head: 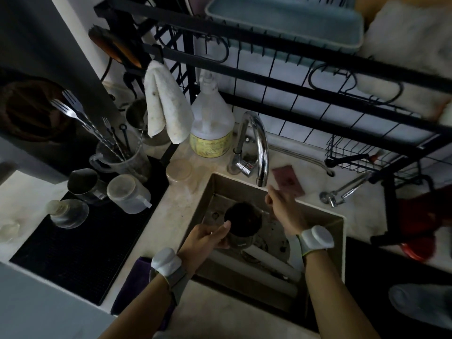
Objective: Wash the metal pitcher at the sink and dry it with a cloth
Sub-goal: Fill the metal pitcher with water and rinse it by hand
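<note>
The metal pitcher [244, 223] is held over the steel sink [325, 217], its dark mouth facing up toward me. My left hand [208, 237] grips it at the near left side, thumb on the rim. My right hand [281, 206] hovers just right of the pitcher, below the chrome tap [259, 145], fingers loosely curled and holding nothing that I can see. No water is visible from the spout. A white cloth [163, 104] hangs from the black rack, up and to the left of the tap.
A large soap bottle [211, 123] stands left of the tap. A reddish sponge [288, 181] lies behind the sink. Cups, jars and a jug of forks [122, 157] crowd the black mat on the left. The dish rack [318, 77] overhangs the sink. A purple cloth [132, 282] lies at the near counter edge.
</note>
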Motion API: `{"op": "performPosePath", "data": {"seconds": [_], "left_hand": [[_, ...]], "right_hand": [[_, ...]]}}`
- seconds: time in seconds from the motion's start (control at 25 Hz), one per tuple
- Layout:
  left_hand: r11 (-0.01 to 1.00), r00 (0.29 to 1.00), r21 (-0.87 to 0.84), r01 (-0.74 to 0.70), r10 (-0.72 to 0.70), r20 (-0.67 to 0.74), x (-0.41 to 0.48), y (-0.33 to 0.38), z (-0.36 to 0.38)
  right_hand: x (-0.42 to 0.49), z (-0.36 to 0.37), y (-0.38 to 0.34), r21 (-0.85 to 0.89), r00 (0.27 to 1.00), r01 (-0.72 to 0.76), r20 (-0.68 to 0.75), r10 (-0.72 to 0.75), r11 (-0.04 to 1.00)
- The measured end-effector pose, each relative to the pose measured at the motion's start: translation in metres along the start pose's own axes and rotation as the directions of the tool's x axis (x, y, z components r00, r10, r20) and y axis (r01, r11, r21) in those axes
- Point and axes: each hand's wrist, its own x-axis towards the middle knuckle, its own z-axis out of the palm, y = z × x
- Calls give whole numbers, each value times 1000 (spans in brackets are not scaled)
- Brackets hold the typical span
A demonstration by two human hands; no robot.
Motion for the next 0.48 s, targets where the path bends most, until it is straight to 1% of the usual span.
{"op": "performPosePath", "data": {"seconds": [0.08,0.2,0.24,0.36,0.4,0.48], "left_hand": [[999,1000,-48,-13,14,19,-9,-2,-2],[981,998,-189,-43,49,31,-20,-4,-4],[981,998,-187,-56,63,31,-24,-3,-6],[992,997,-101,-73,76,29,-29,-2,-13],[993,998,-104,-51,56,41,-29,0,-18],[989,993,-148,-15,32,117,-27,8,-30]], "right_hand": [[-18,2,1,-4,998,-35,-47,35,999],[-44,3,13,10,996,-55,-70,55,998],[-55,3,18,22,993,-81,-83,83,996],[-79,5,31,89,970,-215,-97,224,972],[-85,6,34,132,966,-230,-86,242,964],[-99,3,35,211,966,-221,-88,243,952]]}}
